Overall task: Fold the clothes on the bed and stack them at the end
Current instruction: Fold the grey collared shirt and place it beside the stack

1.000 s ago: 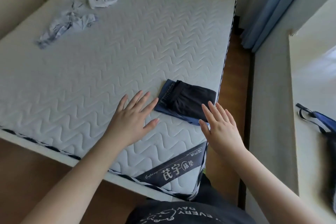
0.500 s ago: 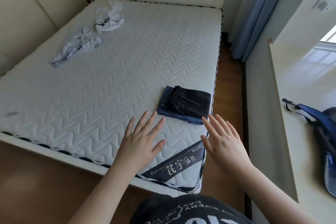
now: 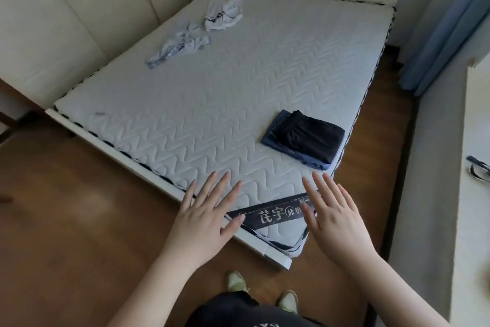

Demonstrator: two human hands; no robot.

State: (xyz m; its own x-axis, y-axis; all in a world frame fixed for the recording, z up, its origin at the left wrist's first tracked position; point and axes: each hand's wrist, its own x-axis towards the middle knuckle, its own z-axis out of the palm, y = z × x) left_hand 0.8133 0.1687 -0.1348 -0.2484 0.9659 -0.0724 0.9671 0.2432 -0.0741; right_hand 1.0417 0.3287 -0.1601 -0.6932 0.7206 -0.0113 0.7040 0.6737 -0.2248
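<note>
1. Far ahead of the left hand (image 3: 202,216), near the far left side of the bed (image 3: 238,93), a crumpled pale blue-grey garment (image 3: 178,48) lies unfolded. Just beyond it and a little to the right sits a bunched white garment (image 3: 223,15) with dark lettering. Both are well apart from either hand.

2. The left hand hovers over the near edge of the bed, palm down, fingers straight and spread, holding nothing. Whether it touches the mattress cannot be told.

3. The right hand (image 3: 335,216) is beside it over the near right corner, likewise flat and spread, with nothing in it. The two hands are apart, with the dark mattress label (image 3: 275,214) between them.

4. Ahead of the right hand, near the bed's right edge, lies the stack (image 3: 305,139): a folded black garment on top of a folded blue one, neat and squared.

5. My reading: the stack looks finished for now, and the step in hand is the gap between garments, with two pieces left to fold.

6. The next move would call for a long reach or a walk round to the far left, taking one crumpled piece, probably the blue-grey one as the nearer, then spreading it flat before folding.
</note>
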